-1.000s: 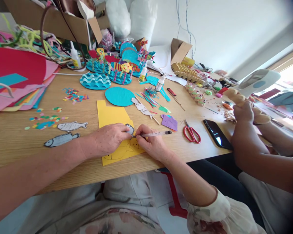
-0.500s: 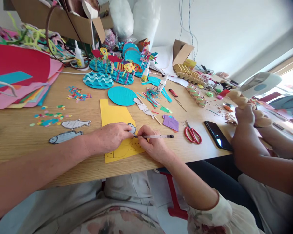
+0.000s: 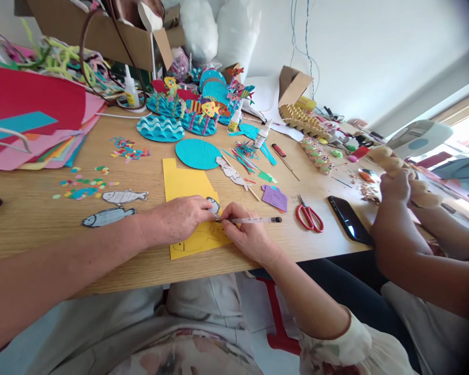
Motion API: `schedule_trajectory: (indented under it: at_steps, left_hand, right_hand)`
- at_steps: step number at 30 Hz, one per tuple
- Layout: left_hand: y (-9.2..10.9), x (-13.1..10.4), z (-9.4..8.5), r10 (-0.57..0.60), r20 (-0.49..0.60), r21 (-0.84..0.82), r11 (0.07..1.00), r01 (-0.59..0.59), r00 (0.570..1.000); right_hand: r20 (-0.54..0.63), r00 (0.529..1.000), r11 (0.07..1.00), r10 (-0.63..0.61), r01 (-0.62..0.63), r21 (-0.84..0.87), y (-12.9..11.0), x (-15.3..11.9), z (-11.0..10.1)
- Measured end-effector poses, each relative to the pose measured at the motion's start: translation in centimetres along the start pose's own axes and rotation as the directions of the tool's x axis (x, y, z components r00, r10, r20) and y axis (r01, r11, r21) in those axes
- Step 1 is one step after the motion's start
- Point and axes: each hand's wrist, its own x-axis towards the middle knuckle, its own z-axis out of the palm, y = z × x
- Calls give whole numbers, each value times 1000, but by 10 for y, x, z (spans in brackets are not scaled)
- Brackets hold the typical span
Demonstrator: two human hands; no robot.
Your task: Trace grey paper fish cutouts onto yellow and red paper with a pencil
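Beneath a white wall (image 3: 355, 52), the wooden worktop (image 3: 140, 273) carries a yellow sheet (image 3: 187, 182) near its front edge, with a small paper fish cutout (image 3: 213, 207) lying on it just beside the fingertips of the left hand (image 3: 185, 216), which rests across the sheet, though whether it pinches anything cannot be told. Gripped between the right hand's (image 3: 248, 232) thumb and fingers close to its tip, the slim pen (image 3: 260, 220) looks light and stiff, perhaps slightly slippery along its smooth barrel. Both papers seem light and easily creased, best steadied with flat fingertips, the sheet by its bare margin.
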Motion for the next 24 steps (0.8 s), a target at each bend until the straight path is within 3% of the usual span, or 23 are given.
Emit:
schedule_trajectory:
  at_steps: [11, 24]
  left_hand:
    - [2, -2, -2, -9, -6, 39, 999, 9, 1000]
    - [0, -2, 1, 6, -24, 28, 1000, -5, 1000]
  right_hand:
    - [-61, 997, 999, 46, -44, 18, 6, -2, -2]
    - [-55, 998, 999, 29, -30, -28, 4, -1, 1]
